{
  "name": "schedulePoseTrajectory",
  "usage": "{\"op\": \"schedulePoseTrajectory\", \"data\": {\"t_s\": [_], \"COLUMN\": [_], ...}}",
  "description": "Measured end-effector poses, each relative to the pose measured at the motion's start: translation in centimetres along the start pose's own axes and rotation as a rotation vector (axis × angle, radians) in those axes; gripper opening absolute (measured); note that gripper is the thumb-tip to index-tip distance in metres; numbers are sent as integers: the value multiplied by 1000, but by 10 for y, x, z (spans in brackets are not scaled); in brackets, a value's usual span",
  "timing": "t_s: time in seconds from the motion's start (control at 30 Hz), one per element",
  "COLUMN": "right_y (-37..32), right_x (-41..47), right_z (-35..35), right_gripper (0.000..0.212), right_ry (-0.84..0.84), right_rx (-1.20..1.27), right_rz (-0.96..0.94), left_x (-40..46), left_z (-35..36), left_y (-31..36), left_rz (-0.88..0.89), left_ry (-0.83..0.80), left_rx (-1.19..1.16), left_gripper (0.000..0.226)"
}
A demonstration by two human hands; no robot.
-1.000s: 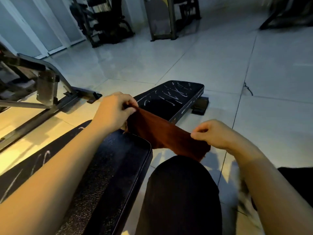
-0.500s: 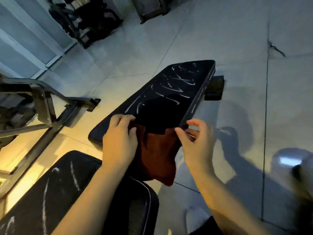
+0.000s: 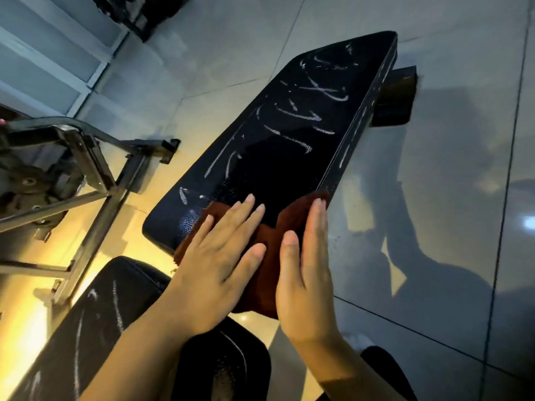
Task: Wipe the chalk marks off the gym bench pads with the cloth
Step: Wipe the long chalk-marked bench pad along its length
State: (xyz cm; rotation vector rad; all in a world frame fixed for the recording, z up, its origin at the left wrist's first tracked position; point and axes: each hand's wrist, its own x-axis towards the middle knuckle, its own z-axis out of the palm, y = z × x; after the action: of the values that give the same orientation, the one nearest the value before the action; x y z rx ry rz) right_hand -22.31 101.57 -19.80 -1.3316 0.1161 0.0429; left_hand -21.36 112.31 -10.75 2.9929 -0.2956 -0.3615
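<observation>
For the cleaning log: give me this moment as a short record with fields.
cloth: brown cloth, spread on the near end of the far bench pad
left hand: left hand flat on the cloth, fingers straight
right hand: right hand flat on the cloth by the pad's right edge
chalk marks: white chalk marks cover the far pad ahead of the cloth
near pad: near pad also streaked
progress: wiping hardly begun
</observation>
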Motion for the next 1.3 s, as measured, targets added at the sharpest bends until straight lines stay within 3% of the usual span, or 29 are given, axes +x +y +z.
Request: {"op": "schedulePoseTrajectory", "data": {"t_s": [0.13,0.3,0.37,0.67,0.83,1.0,1.2,1.3], "right_y": [2,5,8,1,-1,5,-4,-5], "right_x": [10,-25,-44,-43,7,-18,1,57], "right_z": [2,4,5,-2,-8,-6,-15,-29], "right_gripper": [53,50,50,58,55,61,53,56], "right_ry": [40,101,116,-33,-6,3,-47,-51], "right_rx": [-19,-57,-74,-94,-90,-2,48,-19], "right_rz": [-19,-74,-97,10,58,17,95,171], "left_x": [12,0,-7,-21,-16,2,52,40], "left_z": [2,9,8,4,2,3,6,5], "left_y": [5,13,15,21,25,38,49,33], "left_rz": [-37,-159,-209,-20,34,22,-72,-62], "left_ry": [13,245,329,387,398,484,426,218], "left_rx": [10,-59,-38,10,2,136,26,-117], "left_gripper": [54,68,60,35,34,23,29,34]}}
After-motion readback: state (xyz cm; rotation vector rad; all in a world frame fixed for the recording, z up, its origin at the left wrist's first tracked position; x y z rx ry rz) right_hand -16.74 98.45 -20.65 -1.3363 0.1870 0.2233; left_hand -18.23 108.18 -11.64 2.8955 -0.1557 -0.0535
